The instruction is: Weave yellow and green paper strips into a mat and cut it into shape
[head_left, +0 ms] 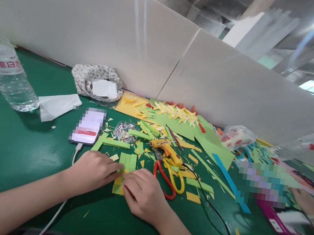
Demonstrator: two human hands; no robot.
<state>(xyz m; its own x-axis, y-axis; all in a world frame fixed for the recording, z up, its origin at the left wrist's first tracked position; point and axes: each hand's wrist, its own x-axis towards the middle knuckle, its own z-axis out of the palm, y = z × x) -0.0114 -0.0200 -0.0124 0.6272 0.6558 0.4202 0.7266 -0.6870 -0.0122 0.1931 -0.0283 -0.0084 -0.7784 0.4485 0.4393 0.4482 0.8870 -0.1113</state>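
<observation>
Green and yellow paper strips [128,161] lie woven together near the front of the green table. My left hand [93,172] is closed at their left edge, its fingertips pinching the strips. From the right, my right hand [145,195] also has its fingers closed on the woven piece, close to the left fingertips. The middle of the weave is partly hidden under both hands. Just right of my right hand lie red-handled scissors [172,190], yellow-handled scissors [180,182] and a yellow glue gun [169,154].
A phone [88,126] with a white cable, a water bottle [17,80] and a cloth pouch [97,73] are at the left. Paper scraps and a bag of googly eyes [125,132] lie behind my hands. Another person's hand [305,200] is near a magenta power strip [276,222].
</observation>
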